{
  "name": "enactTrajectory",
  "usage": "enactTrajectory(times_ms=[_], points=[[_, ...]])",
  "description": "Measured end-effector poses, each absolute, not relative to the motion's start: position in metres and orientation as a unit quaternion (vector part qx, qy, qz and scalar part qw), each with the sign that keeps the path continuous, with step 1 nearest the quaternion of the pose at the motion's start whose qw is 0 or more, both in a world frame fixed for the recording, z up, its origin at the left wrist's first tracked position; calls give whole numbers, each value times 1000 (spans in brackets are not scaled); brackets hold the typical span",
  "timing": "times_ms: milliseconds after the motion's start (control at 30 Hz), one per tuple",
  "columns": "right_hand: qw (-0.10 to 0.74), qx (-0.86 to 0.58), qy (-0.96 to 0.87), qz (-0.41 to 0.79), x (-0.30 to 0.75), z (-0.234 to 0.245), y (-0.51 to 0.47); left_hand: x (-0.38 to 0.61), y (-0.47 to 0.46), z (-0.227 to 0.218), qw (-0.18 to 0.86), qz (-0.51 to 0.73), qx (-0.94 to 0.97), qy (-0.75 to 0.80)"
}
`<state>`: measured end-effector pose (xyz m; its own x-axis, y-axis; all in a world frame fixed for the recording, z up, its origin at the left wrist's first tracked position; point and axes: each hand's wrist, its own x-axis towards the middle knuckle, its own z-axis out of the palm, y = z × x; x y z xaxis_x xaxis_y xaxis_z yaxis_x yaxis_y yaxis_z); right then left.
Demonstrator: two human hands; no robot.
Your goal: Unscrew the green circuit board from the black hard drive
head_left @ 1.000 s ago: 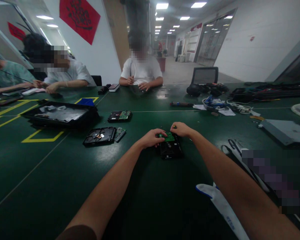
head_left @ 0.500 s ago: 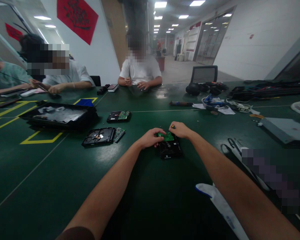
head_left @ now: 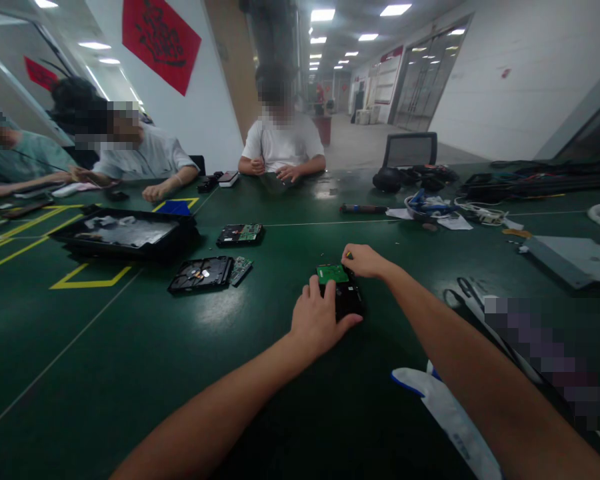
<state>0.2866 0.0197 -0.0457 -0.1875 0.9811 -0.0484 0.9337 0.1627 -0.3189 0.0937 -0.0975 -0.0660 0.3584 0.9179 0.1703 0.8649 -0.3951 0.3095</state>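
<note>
A black hard drive (head_left: 349, 299) with a green circuit board (head_left: 333, 273) on top lies on the dark green table (head_left: 130, 360) in front of me. My left hand (head_left: 320, 320) rests on the drive's near left side, fingers laid over it and thumb along its near edge. My right hand (head_left: 363, 260) is closed at the drive's far right corner, pinching a small tool with a yellow tip (head_left: 349, 255) that I cannot make out fully.
Two more opened drives (head_left: 203, 273) (head_left: 240, 234) and a black tray (head_left: 125, 233) lie to the left. White gloves (head_left: 445, 407), scissors (head_left: 467, 293) and cables (head_left: 430, 207) lie right. Three people sit at the far side; one person's hands (head_left: 273, 168) rest on the table.
My left hand pulled back from the green board at the far end and came down on the drive's near left side. My right hand stayed at the far right corner.
</note>
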Motion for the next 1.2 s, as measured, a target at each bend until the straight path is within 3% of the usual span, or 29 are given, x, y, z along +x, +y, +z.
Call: enactTrajectory(times_ms=[233,833,1033,1200], points=[[62,-625,-758,175,287,-33,11,102,-125,-72,31,117,847,517],[41,-620,-747,237,303,-24,-10,86,-106,-70,72,106,831,541],[26,-562,-757,331,306,-14,-30,34,-96,-56,100,59,833,541],[36,-549,-697,460,309,-19,-23,8,-92,-50,59,20,819,570]])
